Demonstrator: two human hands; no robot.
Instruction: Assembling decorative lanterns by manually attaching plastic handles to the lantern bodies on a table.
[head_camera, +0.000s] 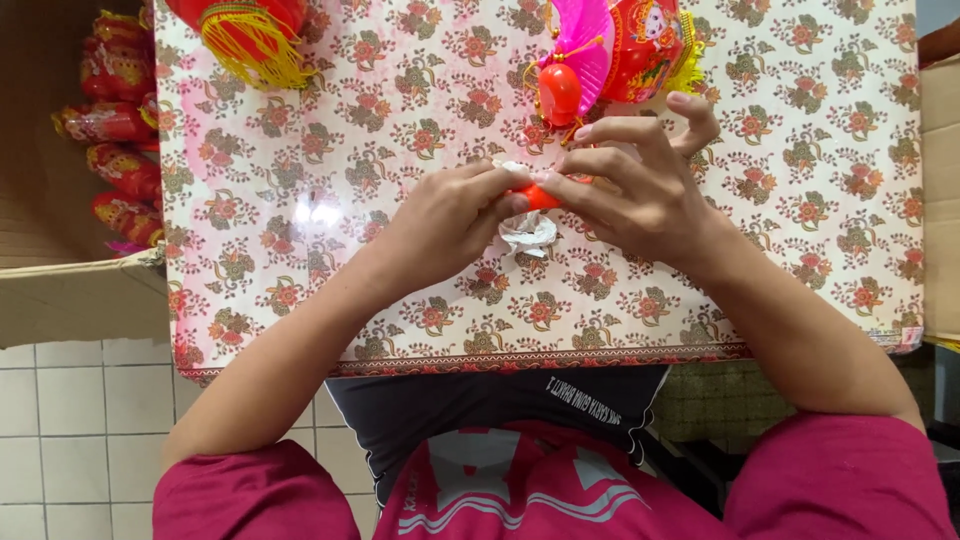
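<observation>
1. Left hand (445, 222): the forearm rises from the near edge of the surface (300, 130) and slants toward its middle. The fingers (490, 185) are curled in tight, with thumb and fingertips pinching the left end of a small orange piece (541, 197).
2. Right hand (635, 190): the forearm enters from the near right and angles inward. Thumb, index and middle fingers close on the right end of the same orange piece; the little finger (695, 110) is lifted and crooked, free of any contact.
3. Orange piece: held between both hands above the middle of the surface, mostly hidden by the fingertips, so its full shape cannot be told.
4. Crumpled white paper (527, 232): lies just under the hands, touching the left hand's fingertips.
5. Pink and red lantern toy (610, 45): rests at the far edge, near the right hand's raised fingers.
6. Red tasselled lantern (250, 30): sits at the far left corner.
7. Packed red lanterns (115, 120): lie in a cardboard box beyond the left edge.
</observation>
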